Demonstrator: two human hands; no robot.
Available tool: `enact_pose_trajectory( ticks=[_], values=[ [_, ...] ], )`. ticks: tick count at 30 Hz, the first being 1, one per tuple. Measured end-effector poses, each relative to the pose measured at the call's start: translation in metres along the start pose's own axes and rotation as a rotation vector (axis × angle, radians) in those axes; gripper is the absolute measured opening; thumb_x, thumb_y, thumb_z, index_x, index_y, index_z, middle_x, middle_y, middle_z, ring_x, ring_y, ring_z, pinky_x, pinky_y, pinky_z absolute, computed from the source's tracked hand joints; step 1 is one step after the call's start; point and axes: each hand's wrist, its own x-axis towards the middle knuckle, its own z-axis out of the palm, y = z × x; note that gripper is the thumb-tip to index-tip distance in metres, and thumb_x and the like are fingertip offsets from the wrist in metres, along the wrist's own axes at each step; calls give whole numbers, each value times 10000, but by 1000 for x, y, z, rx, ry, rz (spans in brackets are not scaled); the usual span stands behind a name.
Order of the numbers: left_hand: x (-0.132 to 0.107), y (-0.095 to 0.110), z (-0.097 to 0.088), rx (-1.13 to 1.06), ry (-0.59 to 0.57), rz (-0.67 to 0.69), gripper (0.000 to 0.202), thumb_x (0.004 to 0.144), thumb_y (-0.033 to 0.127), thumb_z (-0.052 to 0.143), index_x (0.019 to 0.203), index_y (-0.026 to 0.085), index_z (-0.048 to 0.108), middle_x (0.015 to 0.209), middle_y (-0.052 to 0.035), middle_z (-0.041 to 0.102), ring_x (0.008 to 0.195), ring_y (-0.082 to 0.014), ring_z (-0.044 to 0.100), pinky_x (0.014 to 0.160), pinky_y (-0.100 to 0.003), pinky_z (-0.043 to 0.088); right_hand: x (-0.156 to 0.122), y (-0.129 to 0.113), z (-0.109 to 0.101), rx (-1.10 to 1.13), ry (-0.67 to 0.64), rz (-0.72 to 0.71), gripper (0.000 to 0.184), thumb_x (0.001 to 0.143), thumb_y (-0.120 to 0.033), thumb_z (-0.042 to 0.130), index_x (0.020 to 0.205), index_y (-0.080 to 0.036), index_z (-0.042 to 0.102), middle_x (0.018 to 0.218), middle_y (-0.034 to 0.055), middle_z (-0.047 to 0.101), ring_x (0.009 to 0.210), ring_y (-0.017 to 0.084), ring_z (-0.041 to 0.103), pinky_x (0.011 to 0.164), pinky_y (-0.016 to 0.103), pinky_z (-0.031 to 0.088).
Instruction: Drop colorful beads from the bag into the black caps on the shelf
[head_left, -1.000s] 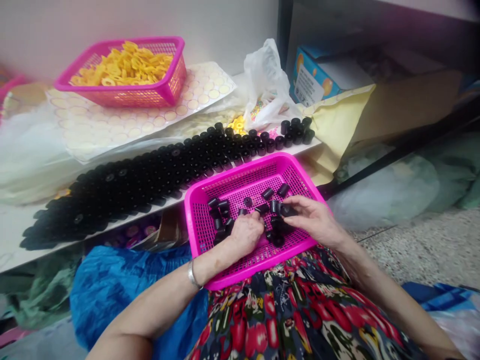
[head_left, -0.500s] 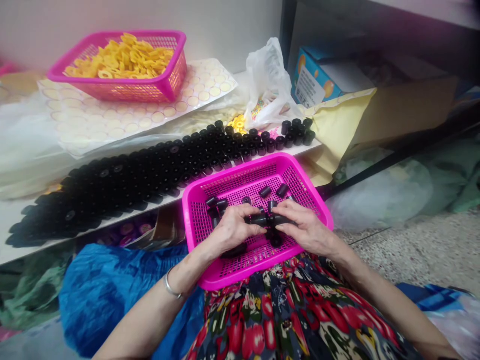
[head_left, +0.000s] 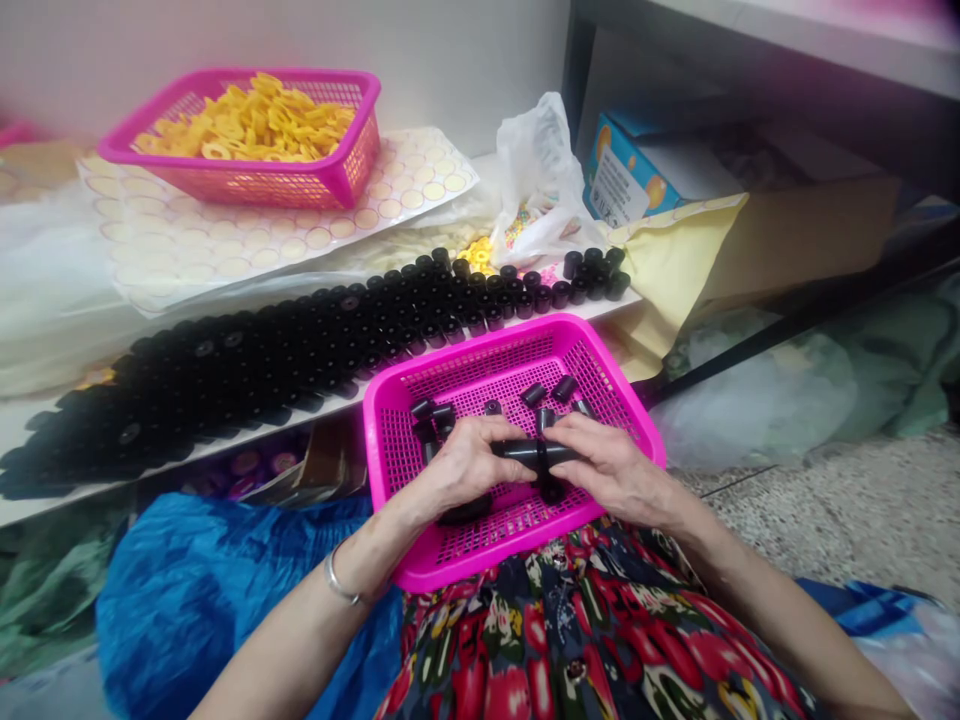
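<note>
The pink basket (head_left: 600,375) rests on the lap, its far rim just beside the edge of the white shelf board (head_left: 45,490). Inside the basket, the near-right area of the mesh floor is bare; loose black caps (head_left: 534,393) lie toward the far wall. To the right, speckled floor (head_left: 847,510) is open.

On the shelf board, rows of black caps (head_left: 300,350) stand upright along the front edge. Behind them lie a sheet of round stickers (head_left: 247,240), a second pink basket (head_left: 345,170) of yellow rings (head_left: 255,125), and a white plastic bag (head_left: 536,165). A blue carton (head_left: 637,170) sits on the rack further right.

Both hands meet above the basket floor. The left hand (head_left: 465,462) and the right hand (head_left: 611,462) are closed on a horizontal line of black caps (head_left: 538,452) pressed end to end between the fingertips. Both forearms angle inward from the lap.
</note>
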Motion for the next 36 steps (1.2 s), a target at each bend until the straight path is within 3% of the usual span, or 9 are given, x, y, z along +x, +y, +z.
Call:
enact_pose_trajectory(
  ticks=[3, 9, 15, 21, 23, 26, 29, 33, 36],
  values=[
    [1, 4, 2, -26, -44, 9, 230, 616, 280, 802, 816, 177, 753, 693, 23, 617, 684, -129, 530, 654, -244, 393, 2, 0, 6, 111, 12, 65, 215, 869, -202, 546, 1072, -192, 615, 879, 29, 578, 763, 143, 564, 688, 298, 499],
    [6, 1, 5, 20, 23, 158, 309, 609, 220, 794, 913, 189, 749, 753, 12, 634, 736, -149, 558, 700, -258, 434, 14, 7, 23, 361, 125, 371, 651, 618, -240, 792, 1216, -211, 536, 676, -49, 569, 530, 100, 501, 481, 231, 435],
    [-17, 2, 10, -173, -91, 203, 300, 649, 210, 752, 948, 185, 748, 910, -42, 700, 853, -190, 628, 835, -300, 472, 18, -3, 31, 817, -75, 588, 605, 539, -174, 814, 1103, -189, 595, 771, -18, 658, 543, 91, 551, 480, 210, 443],
    [-50, -14, 16, -365, 374, 13, 507, 542, 412, 846, 948, 137, 717, 764, -15, 639, 674, -136, 574, 667, -261, 471, 23, 0, 53, 849, 32, 567, 378, 719, -362, 735, 1027, -157, 659, 678, 14, 675, 565, 128, 617, 585, 254, 528],
    [-62, -14, 13, -97, 456, 109, 388, 641, 400, 791, 911, 134, 709, 797, -28, 618, 694, -132, 557, 654, -254, 445, 30, -4, 59, 800, 23, 550, 391, 701, -399, 738, 1008, -164, 680, 668, 15, 678, 553, 135, 612, 565, 254, 530],
    [-82, -11, 4, 468, 437, 210, 190, 785, 315, 643, 859, 142, 674, 810, -42, 595, 711, -145, 532, 634, -271, 397, 42, -17, 67, 572, -40, 464, 349, 658, -407, 751, 923, -182, 722, 657, 12, 678, 565, 149, 611, 546, 246, 524],
    [-97, -11, -4, 685, 412, 179, 144, 790, 286, 607, 774, 145, 628, 710, -24, 556, 638, -134, 484, 581, -271, 356, 55, -31, 76, 366, -149, 332, 276, 663, -385, 737, 878, -212, 743, 774, 24, 713, 668, 175, 640, 611, 251, 539],
    [-113, -24, -23, 377, 498, 118, 129, 739, 274, 682, 729, 148, 660, 663, -7, 554, 597, -108, 486, 542, -233, 356, 72, -50, 88, 340, -253, 279, 420, 714, -404, 686, 1088, -213, 696, 821, 42, 714, 694, 182, 651, 630, 265, 560],
    [-135, -50, -57, 9, 775, 64, 207, 639, 310, 791, 759, 162, 709, 700, -4, 621, 640, -113, 537, 590, -220, 407, 78, -61, 90, 412, -255, 316, 524, 713, -415, 668, 1183, -186, 642, 883, 78, 712, 776, 203, 674, 692, 279, 581]
  ],
)
